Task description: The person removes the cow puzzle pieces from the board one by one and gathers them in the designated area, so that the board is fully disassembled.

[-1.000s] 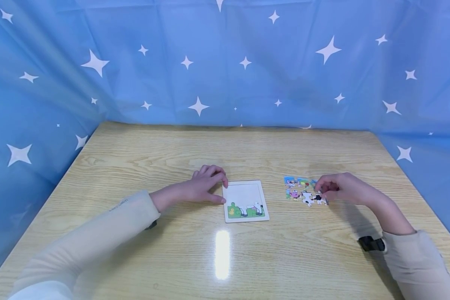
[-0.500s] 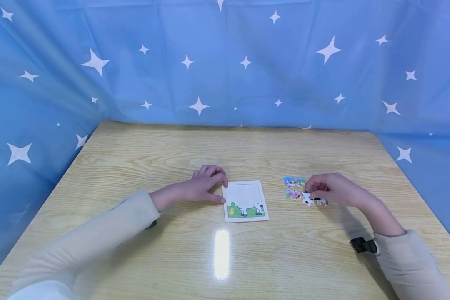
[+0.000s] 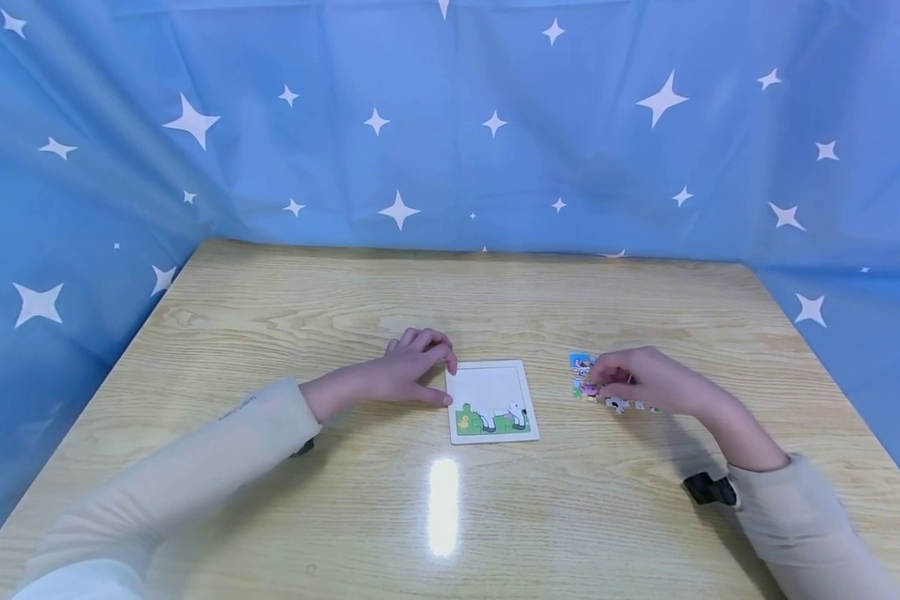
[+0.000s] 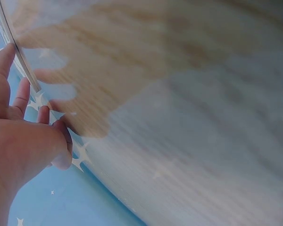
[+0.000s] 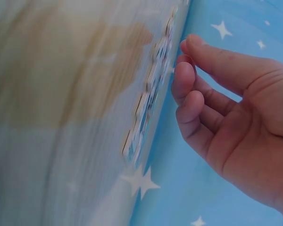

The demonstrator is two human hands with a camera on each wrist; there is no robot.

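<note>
In the head view my left hand [image 3: 412, 371] rests at the left edge of a small white-framed puzzle board [image 3: 487, 385], thumb and fingers spread along that edge. The board's lower row shows a duck, grass and a white animal's legs; its upper area is bare white. My right hand [image 3: 648, 382] is above a cluster of loose jigsaw pieces [image 3: 579, 364], hiding several of them. In the right wrist view this hand [image 5: 236, 103] has its fingers loosely curled near the thumb, with nothing visible between them. The pieces [image 5: 148, 94] lie flat beyond it.
A wood-grain table [image 3: 330, 517] carries the board and pieces, with a bright light reflection [image 3: 443, 508] in front of the board. A blue star-patterned cloth [image 3: 450, 142] stands behind and along both sides.
My right hand has moved left over the loose pieces, uncovering some on the right and covering others. The left hand and the board stay in place.
</note>
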